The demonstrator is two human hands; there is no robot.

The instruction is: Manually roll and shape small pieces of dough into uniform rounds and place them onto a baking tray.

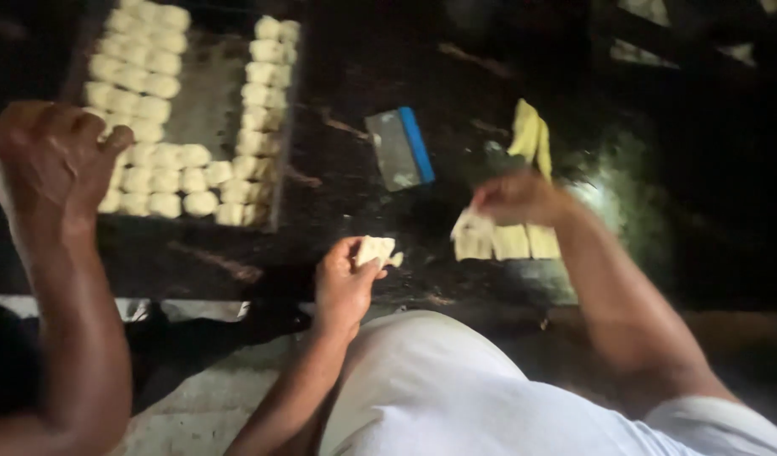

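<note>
Pinching a small dough piece, our left hand sits near the tray. Our right hand grips another dough strip, seemingly; blur hides details.

I see a dark tray with rows of pale dough balls, and a metal scraper with blue handle on the table.

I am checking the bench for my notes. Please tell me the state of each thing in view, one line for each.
left hand: closed on a small dough piece
right hand: pinching a dough strip
dough strips: cut, lying side by side on the dark table
tray: partly filled with rows of dough pieces
scraper: lying flat, untouched
other person's hand: raised beside the tray
</note>
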